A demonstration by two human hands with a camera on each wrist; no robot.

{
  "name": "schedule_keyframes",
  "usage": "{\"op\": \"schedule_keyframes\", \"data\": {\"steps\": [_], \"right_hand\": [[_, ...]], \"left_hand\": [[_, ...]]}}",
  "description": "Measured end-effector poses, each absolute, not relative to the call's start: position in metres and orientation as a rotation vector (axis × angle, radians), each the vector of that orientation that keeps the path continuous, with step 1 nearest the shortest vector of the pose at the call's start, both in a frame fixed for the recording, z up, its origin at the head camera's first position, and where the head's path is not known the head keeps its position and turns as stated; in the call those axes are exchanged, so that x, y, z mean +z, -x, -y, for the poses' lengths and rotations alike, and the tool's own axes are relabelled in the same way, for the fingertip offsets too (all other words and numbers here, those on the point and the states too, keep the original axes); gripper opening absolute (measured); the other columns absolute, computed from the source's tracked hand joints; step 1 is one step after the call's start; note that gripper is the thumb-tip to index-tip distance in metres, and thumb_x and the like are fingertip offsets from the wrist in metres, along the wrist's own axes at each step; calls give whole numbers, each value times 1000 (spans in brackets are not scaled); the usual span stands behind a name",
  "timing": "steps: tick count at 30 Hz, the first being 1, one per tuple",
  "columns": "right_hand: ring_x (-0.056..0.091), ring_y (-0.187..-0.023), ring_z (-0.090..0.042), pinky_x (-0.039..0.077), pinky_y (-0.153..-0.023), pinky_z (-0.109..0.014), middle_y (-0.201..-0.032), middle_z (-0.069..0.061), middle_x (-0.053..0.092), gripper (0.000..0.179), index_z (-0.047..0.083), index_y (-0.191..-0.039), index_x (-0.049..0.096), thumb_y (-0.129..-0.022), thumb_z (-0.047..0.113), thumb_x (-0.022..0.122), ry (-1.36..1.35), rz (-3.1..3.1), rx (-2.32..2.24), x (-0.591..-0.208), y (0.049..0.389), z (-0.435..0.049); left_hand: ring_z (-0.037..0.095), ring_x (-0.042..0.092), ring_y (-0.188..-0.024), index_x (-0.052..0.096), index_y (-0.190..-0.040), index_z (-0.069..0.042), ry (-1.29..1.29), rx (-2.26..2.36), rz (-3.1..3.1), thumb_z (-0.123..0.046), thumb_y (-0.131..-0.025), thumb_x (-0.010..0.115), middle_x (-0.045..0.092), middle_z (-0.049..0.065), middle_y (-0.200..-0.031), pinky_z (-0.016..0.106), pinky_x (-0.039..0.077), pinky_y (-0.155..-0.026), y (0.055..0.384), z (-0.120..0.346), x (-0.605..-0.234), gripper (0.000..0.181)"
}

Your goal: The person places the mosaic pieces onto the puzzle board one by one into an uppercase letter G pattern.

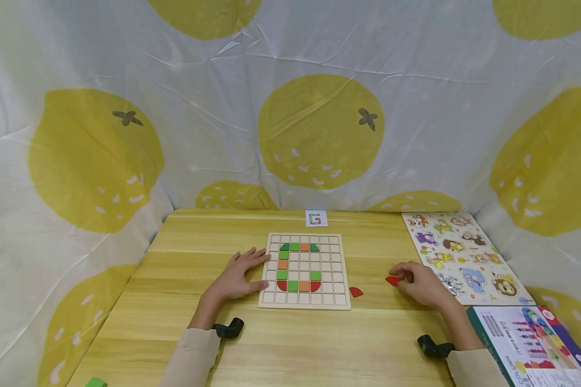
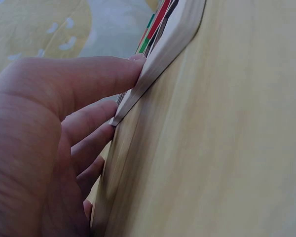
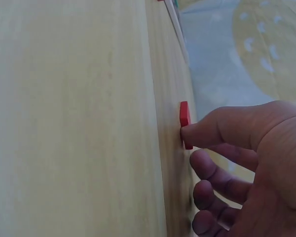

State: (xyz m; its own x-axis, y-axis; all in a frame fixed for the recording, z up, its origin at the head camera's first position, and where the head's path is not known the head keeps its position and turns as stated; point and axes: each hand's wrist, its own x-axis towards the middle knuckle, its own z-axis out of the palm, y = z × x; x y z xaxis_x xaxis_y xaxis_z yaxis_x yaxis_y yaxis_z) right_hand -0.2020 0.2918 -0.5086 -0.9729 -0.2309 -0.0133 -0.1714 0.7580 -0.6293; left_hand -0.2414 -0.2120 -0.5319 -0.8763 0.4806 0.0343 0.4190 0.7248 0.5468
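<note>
A square wooden grid board (image 1: 337,269) lies mid-table, with green, orange and red pieces set in its cells in an open, C-like outline. My left hand (image 1: 238,273) rests at its left edge, fingers extended; in the left wrist view the thumb (image 2: 103,74) touches the board's side. To the right of the board, my right hand (image 1: 423,287) pinches a small red piece (image 1: 391,280) between thumb and fingers, low over the table. The right wrist view shows this red piece (image 3: 185,113) partly covered by the thumb. Another red quarter-circle piece (image 1: 355,292) lies just off the board's right edge.
Behind the board lies a small card (image 1: 316,218) with a coloured G-like pattern. An animal picture board (image 1: 457,258) lies at the right, with a printed box (image 1: 496,338) in front of it. A green block (image 1: 96,382) sits at the near left. Lemon-print cloth (image 1: 319,131) surrounds the table.
</note>
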Motion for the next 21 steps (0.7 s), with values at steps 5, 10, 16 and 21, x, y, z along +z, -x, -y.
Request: {"op": "schedule_keyframes", "data": {"steps": [5, 10, 16, 21], "right_hand": [[48, -79, -15, 42, -68, -26, -94, -3, 62, 23, 11, -114, 76, -91, 8, 74, 339, -2877, -1014, -514, 207, -290], [47, -78, -16, 40, -67, -27, -93, -2, 61, 22, 13, -113, 77, -92, 14, 77, 326, -2887, -1021, -517, 211, -286], [49, -79, -15, 42, -67, -26, -94, -2, 63, 20, 15, -110, 78, -92, 20, 79, 293, -2904, -1020, -518, 212, -284], [49, -78, -14, 41, -66, -25, -92, -1, 63, 18, 15, -108, 78, -91, 22, 80, 282, -2914, -1037, -518, 213, -282]], "left_hand": [[36, 23, -158, 49, -155, -20, -745, 860, -2813, -47, -91, 72, 38, 6, -166, 65, 8, -126, 241, 212, -531, 74], [35, 24, -158, 48, -156, -21, -740, 850, -2819, -47, -91, 72, 39, 5, -166, 64, 8, -126, 242, 211, -531, 74], [36, 24, -158, 49, -155, -21, -744, 867, -2815, -47, -91, 72, 39, 6, -166, 65, 8, -126, 242, 212, -531, 73], [35, 24, -158, 48, -156, -22, -746, 858, -2820, -46, -91, 72, 39, 4, -166, 65, 8, -126, 242, 212, -532, 73]]}}
